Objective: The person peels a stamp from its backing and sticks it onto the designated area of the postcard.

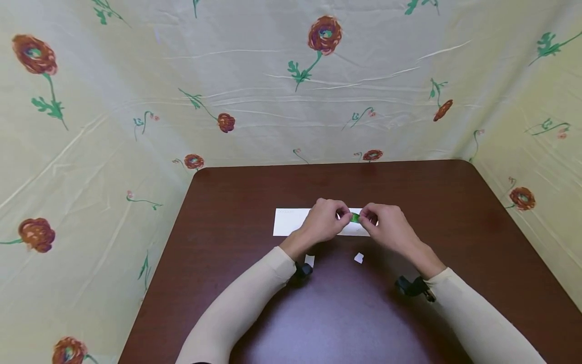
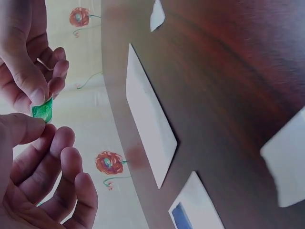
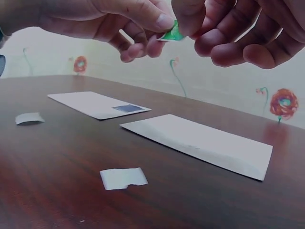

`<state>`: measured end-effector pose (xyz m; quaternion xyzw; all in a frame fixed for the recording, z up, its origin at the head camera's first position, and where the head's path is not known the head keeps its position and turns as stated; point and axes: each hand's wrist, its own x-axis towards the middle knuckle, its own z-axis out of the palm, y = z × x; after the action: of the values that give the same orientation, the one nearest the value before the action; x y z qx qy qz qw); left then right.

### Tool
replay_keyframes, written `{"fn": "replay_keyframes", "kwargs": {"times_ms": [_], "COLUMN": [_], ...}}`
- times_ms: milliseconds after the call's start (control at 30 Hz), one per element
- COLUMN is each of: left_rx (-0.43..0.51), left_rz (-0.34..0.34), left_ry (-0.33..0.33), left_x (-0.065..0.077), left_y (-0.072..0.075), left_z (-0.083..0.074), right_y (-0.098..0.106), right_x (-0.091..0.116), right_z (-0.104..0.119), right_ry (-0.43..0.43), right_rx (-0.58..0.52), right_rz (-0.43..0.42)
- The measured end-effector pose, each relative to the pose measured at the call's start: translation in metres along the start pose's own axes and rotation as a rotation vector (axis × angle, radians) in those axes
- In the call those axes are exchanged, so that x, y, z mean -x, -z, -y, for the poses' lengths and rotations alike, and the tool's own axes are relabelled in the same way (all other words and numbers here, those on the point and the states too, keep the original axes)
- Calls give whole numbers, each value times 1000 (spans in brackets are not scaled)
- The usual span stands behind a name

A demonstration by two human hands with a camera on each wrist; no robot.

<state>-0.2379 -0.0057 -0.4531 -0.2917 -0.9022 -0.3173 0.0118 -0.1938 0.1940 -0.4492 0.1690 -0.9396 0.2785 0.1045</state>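
A small green stamp with a pale edge is held up between my two hands, above the far part of the table. My left hand pinches one end between thumb and index finger, its other fingers loosely bent in the left wrist view. The thumb and fingertips of my right hand pinch the opposite end. Beneath the hands lie two white envelopes. One envelope bears a dark blue rectangle at its end; the other envelope shows a plain white face. In the head view, my hands partly cover both.
Two small white paper scraps lie nearer to me than the envelopes: one scrap beside my left wrist, the other scrap below the hands. The dark brown table meets a flower-printed curtain at the back and sides.
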Motion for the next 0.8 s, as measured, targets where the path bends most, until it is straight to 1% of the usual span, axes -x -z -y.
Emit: {"fn": "replay_keyframes", "kwargs": {"times_ms": [67, 167, 233, 367, 567, 800], "left_rx": [6, 5, 5, -5, -7, -5], "left_rz": [-6, 2, 10, 26, 54, 91], "left_ry": [8, 29, 40, 61, 87, 100], "left_x": [-6, -14, -19, -28, -42, -56], "left_y": [-1, -3, -5, -10, -19, -32], "left_z": [-2, -5, -7, -10, -13, -12], "right_y": [2, 4, 5, 8, 10, 8], "right_x": [-2, -5, -6, -10, -15, -18], "right_z": [-6, -13, -19, -27, -36, -50], "right_ry": [-25, -71, -93, -121, -194, -262], "right_rx": [-27, -73, -84, -76, -57, -76], "right_rz": [5, 20, 29, 41, 46, 43]}}
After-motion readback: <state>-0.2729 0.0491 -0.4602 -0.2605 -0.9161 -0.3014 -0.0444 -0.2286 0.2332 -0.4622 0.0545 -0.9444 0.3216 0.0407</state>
